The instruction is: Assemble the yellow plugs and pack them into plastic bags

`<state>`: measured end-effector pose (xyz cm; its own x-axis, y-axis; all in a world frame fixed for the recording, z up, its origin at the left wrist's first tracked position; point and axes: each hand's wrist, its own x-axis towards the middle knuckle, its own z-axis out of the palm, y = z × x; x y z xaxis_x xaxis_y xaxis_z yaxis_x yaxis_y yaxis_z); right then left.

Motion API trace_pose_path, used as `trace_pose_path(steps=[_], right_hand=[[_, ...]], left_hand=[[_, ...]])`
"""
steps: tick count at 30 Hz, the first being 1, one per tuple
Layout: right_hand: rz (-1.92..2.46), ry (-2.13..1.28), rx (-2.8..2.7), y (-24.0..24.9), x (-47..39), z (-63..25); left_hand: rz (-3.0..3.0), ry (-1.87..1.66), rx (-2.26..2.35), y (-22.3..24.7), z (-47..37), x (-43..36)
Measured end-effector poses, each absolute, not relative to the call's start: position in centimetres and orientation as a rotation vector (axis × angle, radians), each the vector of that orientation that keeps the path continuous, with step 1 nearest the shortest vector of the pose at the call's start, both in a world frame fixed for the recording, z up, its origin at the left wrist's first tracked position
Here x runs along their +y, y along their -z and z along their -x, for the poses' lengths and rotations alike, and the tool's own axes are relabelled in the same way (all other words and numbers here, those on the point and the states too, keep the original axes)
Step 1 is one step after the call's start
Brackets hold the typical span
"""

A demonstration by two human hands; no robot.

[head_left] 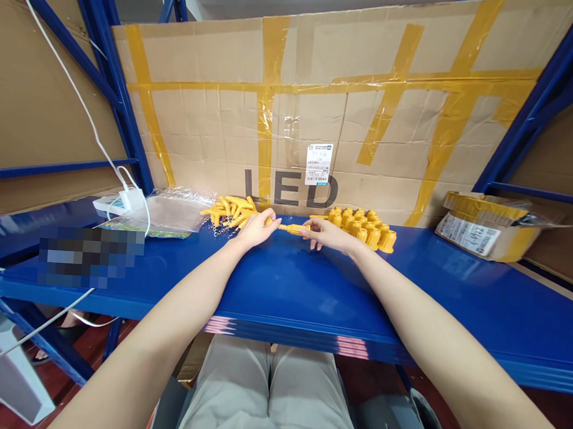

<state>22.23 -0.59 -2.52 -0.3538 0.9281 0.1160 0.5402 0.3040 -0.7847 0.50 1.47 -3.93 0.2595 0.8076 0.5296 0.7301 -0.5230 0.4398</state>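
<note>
My left hand (256, 229) is closed, its fingertips pinching the thin end of a yellow plastic piece. My right hand (328, 234) grips the thicker, ribbed end of a yellow plastic piece (295, 229) stretched between the hands. Whether this is one part or two joined ones I cannot tell. Behind my left hand lies a pile of slim yellow plastic pieces (231, 208) with metal spirals (223, 228) poking out at its front. Just beyond my right hand, several yellow ribbed, cup-like pieces (372, 235) stand upright in rows.
Both groups rest on a blue metal shelf (302, 280), against a large taped cardboard sheet (214, 132). At left are a clear plastic bag (180, 209), a white plug (132, 198) with cables and a blurred dark object (90, 257). An open cardboard box (489, 230) stands at right.
</note>
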Motion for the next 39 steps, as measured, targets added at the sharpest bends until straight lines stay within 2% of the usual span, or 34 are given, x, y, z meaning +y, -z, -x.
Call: trace_pose_path(steps=[7,12,17,25,39], right_hand=[[1.178,-0.122,-2.243,3.4,0.3,-22.6],[1.130,-0.055,-2.271,3.6,0.3,-22.3],[1.171,-0.232,-2.204,3.2,-0.2,-22.0],[1.152,-0.823,-2.044,2.5,-0.4,-22.2],[0.973,-1.431,-1.620,2.6,-0.4,-22.1]], left_hand=[[-2.370,-1.119,1.494,4.3,-0.7,1.8],[-2.399,-1.163,1.462,4.5,-0.7,1.9],[-2.398,-1.215,1.444,4.3,-0.7,1.8],[-2.450,-1.235,1.425,4.0,-1.1,1.2],[-2.466,-1.308,1.392,3.7,-1.7,0.5]])
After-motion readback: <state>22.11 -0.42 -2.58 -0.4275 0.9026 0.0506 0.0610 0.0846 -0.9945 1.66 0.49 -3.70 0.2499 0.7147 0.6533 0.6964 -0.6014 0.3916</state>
